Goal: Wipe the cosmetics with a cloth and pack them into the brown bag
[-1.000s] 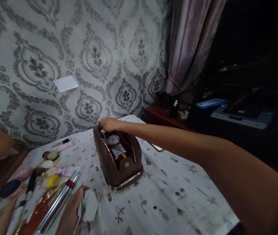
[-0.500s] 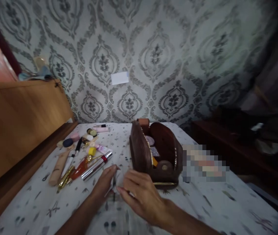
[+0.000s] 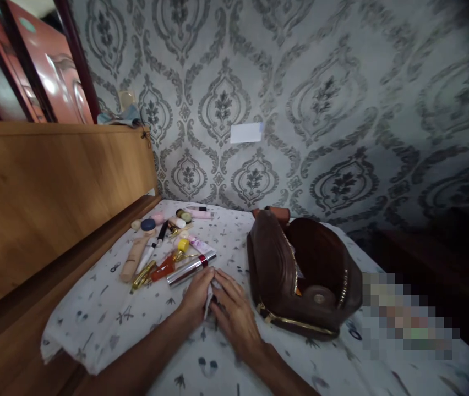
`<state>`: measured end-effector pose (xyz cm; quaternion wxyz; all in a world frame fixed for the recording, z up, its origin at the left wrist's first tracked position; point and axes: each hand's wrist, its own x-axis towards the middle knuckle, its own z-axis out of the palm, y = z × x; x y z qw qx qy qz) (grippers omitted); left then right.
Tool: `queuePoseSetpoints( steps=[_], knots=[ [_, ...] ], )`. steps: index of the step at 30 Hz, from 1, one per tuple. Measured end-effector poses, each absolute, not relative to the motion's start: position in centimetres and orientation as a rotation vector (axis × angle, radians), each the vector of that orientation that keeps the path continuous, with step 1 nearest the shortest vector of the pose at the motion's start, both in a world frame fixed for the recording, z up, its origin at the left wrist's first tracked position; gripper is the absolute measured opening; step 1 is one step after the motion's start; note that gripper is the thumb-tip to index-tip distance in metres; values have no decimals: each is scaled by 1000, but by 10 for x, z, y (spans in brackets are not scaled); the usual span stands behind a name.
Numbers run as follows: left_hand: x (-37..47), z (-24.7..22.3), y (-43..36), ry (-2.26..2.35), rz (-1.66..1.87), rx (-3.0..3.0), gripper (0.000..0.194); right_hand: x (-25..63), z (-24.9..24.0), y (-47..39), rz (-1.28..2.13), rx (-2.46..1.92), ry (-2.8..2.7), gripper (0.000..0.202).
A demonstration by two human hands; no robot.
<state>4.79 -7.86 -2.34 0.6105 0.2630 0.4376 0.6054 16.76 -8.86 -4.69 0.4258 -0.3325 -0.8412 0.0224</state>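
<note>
My left hand (image 3: 196, 297) and my right hand (image 3: 236, 316) meet low in the middle, closed around a thin white tissue-like piece (image 3: 208, 301). Most of that piece is hidden by the fingers, and whether anything is wrapped in it I cannot tell. Just beyond my left hand lies a silver tube with a red band (image 3: 189, 270). Right of my right hand stands a brown zip bag (image 3: 273, 264), its top unzipped and gaping, with a little orange showing inside.
Left of the bag lie makeup items: a beige tube (image 3: 133, 258), an orange-red bottle (image 3: 163, 268), a gold tube (image 3: 143, 275), a yellow cap (image 3: 183, 245) and a dark blue-lidded jar (image 3: 148, 224). A wooden board (image 3: 61, 192) borders the left. A blurred-out patch (image 3: 410, 319) lies right of the bag.
The view has swung left, so everything sits further right. My hands have come closer together, the right fingers now laid against the left around the white piece.
</note>
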Motion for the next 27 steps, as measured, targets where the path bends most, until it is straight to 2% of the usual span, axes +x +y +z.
queuePoseSetpoints(
  steps=[2, 4, 12, 15, 19, 23, 27],
  knots=[
    [48, -21, -81, 1047, 1421, 670, 49, 170, -43, -91, 131, -789, -2031, 16],
    [47, -17, -82, 1085, 1437, 746, 51, 172, -38, -95, 183, -764, -1973, 9],
    [30, -5, -74, 1271, 1361, 1172, 48, 177, -31, -100, 310, -829, -1860, 17],
    [15, 10, -65, 1371, 1254, 1433, 37, 177, -33, -95, 383, -835, -1831, 16],
    [-21, 38, -37, 1595, 1133, 1797, 8, 177, -33, -93, 451, -858, -1835, 17],
    [-56, 53, 10, 1853, 898, 2030, 19, 178, -32, -94, 502, -889, -1836, 17],
    [-74, 48, 49, 1925, 582, 2217, 28, 180, -32, -93, 552, -918, -1829, 18]
  ],
)
